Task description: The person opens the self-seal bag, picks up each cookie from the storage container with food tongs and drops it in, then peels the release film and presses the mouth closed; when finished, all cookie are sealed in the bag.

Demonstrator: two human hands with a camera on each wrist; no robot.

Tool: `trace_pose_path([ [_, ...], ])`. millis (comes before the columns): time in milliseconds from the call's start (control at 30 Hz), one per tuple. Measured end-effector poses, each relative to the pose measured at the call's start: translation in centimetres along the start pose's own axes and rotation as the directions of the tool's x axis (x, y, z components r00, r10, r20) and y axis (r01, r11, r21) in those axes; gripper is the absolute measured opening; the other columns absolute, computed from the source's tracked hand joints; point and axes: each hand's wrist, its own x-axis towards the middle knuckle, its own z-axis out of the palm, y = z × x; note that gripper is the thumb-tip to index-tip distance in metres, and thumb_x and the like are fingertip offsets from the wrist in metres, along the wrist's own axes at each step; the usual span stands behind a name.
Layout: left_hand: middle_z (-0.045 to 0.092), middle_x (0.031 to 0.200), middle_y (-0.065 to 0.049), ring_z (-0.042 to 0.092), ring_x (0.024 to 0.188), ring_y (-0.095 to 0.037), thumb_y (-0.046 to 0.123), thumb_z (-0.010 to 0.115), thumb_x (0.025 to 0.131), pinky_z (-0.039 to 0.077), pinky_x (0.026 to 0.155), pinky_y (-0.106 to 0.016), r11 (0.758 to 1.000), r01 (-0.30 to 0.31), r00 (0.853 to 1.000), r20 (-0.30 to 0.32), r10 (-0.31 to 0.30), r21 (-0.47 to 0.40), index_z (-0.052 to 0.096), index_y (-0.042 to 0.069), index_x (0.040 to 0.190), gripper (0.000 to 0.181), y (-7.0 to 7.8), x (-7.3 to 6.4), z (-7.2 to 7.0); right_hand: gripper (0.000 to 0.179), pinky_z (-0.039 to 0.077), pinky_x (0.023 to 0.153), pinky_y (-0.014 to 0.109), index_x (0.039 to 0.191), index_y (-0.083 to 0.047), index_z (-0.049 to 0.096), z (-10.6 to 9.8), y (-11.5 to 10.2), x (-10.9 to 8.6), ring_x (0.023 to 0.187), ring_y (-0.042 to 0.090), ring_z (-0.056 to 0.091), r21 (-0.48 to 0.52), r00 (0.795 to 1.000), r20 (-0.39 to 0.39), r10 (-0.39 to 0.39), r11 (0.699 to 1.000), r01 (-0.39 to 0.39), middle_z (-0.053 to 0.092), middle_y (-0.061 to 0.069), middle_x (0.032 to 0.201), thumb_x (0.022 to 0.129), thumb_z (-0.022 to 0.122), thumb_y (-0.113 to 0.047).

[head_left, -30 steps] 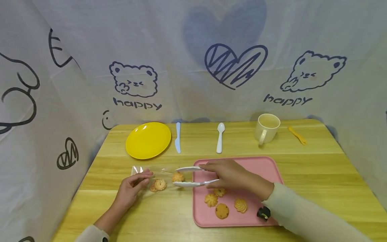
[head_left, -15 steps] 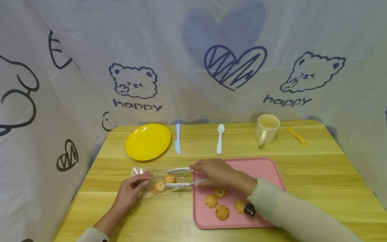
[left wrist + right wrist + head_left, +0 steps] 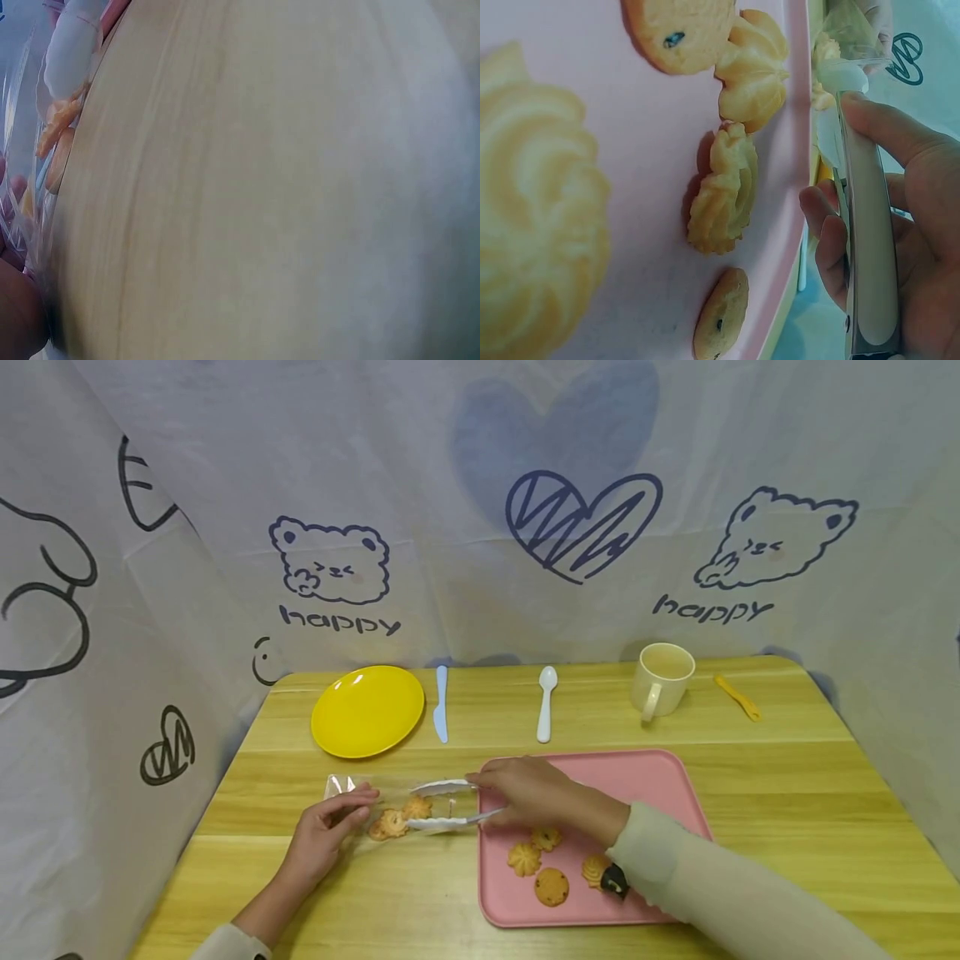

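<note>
In the head view my left hand (image 3: pixel 322 835) pinches the near side of a clear plastic bag (image 3: pixel 341 783) lying on the table. Swirled cookies (image 3: pixel 392 823) sit inside it, close to my fingers. My right hand (image 3: pixel 525 789) grips a pair of tongs (image 3: pixel 442 824) at the bag's open end. The white tips reach into the bag and stand apart, with one cookie (image 3: pixel 417 807) at their ends. The right wrist view shows thumb and fingers wrapped round the tongs' handle (image 3: pixel 870 225). On the pink tray (image 3: pixel 637 768) below my right forearm lie several more cookies (image 3: pixel 551 887).
Along the back of the table stand a yellow plate (image 3: pixel 367 710), a light blue knife (image 3: pixel 441 706), a white spoon (image 3: pixel 547 702), a cream mug (image 3: pixel 662 681) and a small yellow utensil (image 3: pixel 737 697). A cloth with drawings (image 3: pixel 450 568) hangs behind.
My right hand has moved left, carrying the tongs and a cookie deeper into the bag. The tongs' tips now sit just right of that cookie. My left hand has stayed in place.
</note>
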Motion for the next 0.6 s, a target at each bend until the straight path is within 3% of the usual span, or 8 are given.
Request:
trace_pose_path([
  [600,0.072,0.126,-0.018,0.055,0.133,-0.002,0.002,0.065,0.100,0.043,0.109,-0.011,1.000,-0.012,1.000,-0.005,0.012,-0.007,0.068,-0.014,0.117,0.024,-0.1,0.0,0.0,0.070,0.050,0.112,0.047,0.147,-0.011,0.058,-0.4,0.8,-1.7,0.137,0.026,0.055,0.019,0.999,-0.044,-0.008,1.000,0.009,0.060,0.007,0.148,0.089,0.082,-0.041],
])
